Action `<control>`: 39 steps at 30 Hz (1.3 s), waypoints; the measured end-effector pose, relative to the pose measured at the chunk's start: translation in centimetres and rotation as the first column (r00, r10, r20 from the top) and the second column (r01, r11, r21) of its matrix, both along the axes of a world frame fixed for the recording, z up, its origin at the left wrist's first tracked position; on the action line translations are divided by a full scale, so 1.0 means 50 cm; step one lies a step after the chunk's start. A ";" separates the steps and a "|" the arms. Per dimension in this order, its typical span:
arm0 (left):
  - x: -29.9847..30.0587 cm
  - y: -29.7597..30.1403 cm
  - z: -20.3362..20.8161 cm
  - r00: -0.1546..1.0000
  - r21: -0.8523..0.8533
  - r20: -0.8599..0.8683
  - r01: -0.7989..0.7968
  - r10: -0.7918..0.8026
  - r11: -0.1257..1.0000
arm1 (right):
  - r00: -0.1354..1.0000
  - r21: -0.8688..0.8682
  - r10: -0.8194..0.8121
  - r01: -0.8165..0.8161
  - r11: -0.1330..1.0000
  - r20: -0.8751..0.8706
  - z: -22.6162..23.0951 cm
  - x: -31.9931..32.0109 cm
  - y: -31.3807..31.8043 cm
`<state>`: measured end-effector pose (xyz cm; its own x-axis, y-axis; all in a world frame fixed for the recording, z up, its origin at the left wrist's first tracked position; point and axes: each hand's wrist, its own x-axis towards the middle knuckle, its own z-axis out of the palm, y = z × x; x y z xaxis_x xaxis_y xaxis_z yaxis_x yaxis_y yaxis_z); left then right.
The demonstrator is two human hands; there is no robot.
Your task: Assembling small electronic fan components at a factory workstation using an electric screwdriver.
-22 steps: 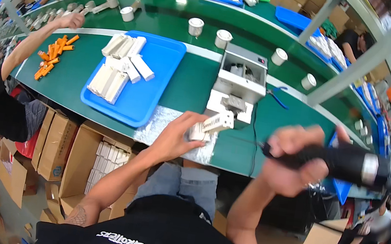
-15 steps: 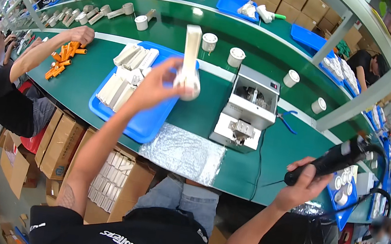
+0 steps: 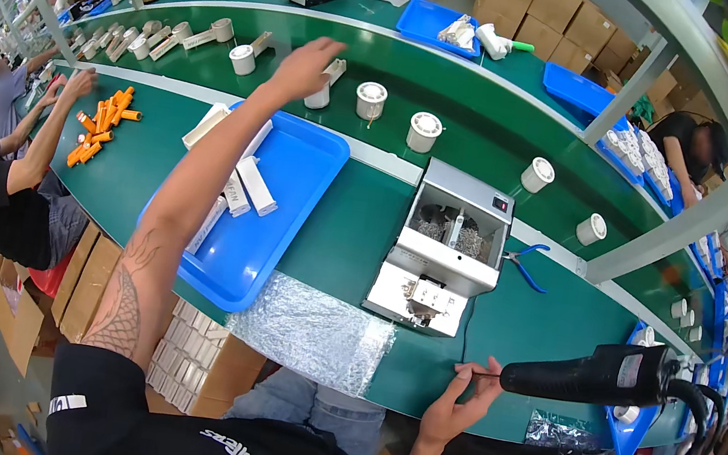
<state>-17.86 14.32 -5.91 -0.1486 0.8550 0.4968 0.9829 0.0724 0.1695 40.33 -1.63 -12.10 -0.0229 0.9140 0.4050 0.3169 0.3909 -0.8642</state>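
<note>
One screwdriver (image 3: 580, 375), green workbench (image 3: 344, 234), stacked boxes (image 3: 588, 26)

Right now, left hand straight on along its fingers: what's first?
Probably the pale rail along the green belt's far edge. The left hand's height is unclear, so it might pass above.

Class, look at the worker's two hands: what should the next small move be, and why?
Probably the left hand should draw back toward the blue tray for another white piece: its fingers look extended, seemingly not gripping the white part beneath them on the green belt, pieces lie in the tray, and the right hand is by the black screwdriver's tip.
</note>
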 end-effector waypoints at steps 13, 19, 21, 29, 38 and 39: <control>0.161 -0.081 0.034 0.556 0.017 0.824 0.169 -0.109 0.985 | 0.997 0.117 0.070 -0.074 0.990 0.039 0.006 -0.006 -0.001; 0.159 -0.404 0.096 -0.164 0.206 0.968 0.094 -0.189 0.974 | 0.998 0.367 -0.050 0.031 0.930 0.043 0.008 -0.003 -0.015; 0.164 -0.470 0.118 0.017 -0.012 1.000 0.275 0.008 0.961 | 0.997 0.443 -0.010 -0.023 0.896 0.071 0.006 0.005 -0.020; 0.196 -0.457 0.104 0.393 -0.659 0.751 0.406 0.531 0.632 | 0.992 0.459 0.085 -0.117 0.881 0.090 0.024 0.003 -0.044; 0.359 -0.549 0.156 0.512 -0.286 0.854 0.616 -0.097 0.734 | 0.682 -0.175 0.605 -0.710 0.682 -0.411 0.130 -0.150 -0.121; 0.402 -0.550 0.153 0.510 -0.225 0.823 0.697 -0.251 0.681 | 0.608 -0.256 0.571 -0.775 0.578 -0.552 0.144 -0.170 -0.108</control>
<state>2.25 -13.16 1.74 0.2698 0.9613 -0.0550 0.4667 -0.0806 0.8807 31.81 -7.04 -4.88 -0.6522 0.7514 0.1001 -0.2596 -0.0974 -0.9608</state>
